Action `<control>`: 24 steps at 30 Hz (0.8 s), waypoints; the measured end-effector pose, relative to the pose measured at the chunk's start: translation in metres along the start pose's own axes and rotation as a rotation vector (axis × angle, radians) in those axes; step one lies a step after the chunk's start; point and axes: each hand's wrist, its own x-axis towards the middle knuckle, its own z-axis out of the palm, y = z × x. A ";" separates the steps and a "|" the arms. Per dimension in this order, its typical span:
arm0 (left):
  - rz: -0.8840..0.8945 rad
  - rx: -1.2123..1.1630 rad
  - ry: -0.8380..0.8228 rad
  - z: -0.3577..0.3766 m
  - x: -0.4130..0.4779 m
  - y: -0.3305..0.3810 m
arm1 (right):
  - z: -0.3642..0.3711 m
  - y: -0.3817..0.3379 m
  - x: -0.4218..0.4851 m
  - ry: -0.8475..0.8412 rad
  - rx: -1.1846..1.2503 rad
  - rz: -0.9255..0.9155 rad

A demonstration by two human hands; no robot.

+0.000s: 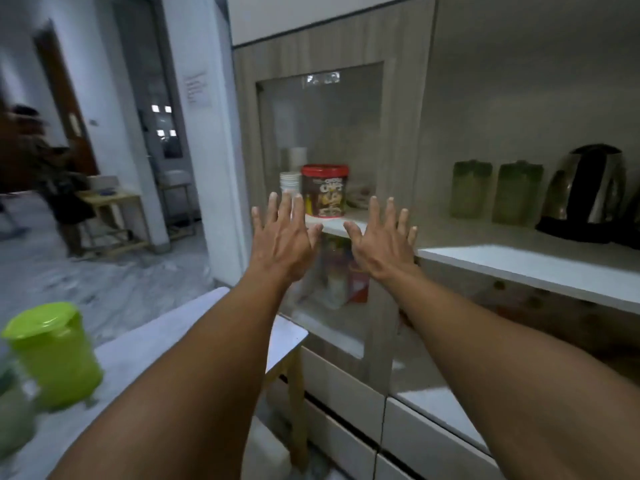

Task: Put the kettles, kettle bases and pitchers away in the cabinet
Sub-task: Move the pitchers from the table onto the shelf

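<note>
Both grips wide and empty: the left hand [282, 233] and right hand [382, 237] spread flat before the glass-paned wooden cabinet door [322, 133], likely to open it. The lime-green plastic pitcher [55, 355] waits on the white worktop [166, 341], while the steel-and-black kettle [588, 188] stands on the white shelf [519, 261].

At your lower left, the white surface [149, 344] carries a lime-green pitcher [55, 355], upright with its lid on. A blurred greenish vessel [14, 410] stands just beside it at the frame's edge. Ahead on your right, the open cabinet shelf [519, 268] holds a left green pitcher [471, 188], a right green pitcher [517, 192] and a steel kettle [588, 188] on its black base [571, 232]. Behind the glass door, a red-lidded tub [324, 190] and stacked white cups [289, 183] stand on the shelf.
</note>
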 end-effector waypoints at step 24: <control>-1.419 -0.218 0.164 0.014 -0.234 -0.429 | 0.354 -0.393 -0.132 -0.767 0.516 -0.339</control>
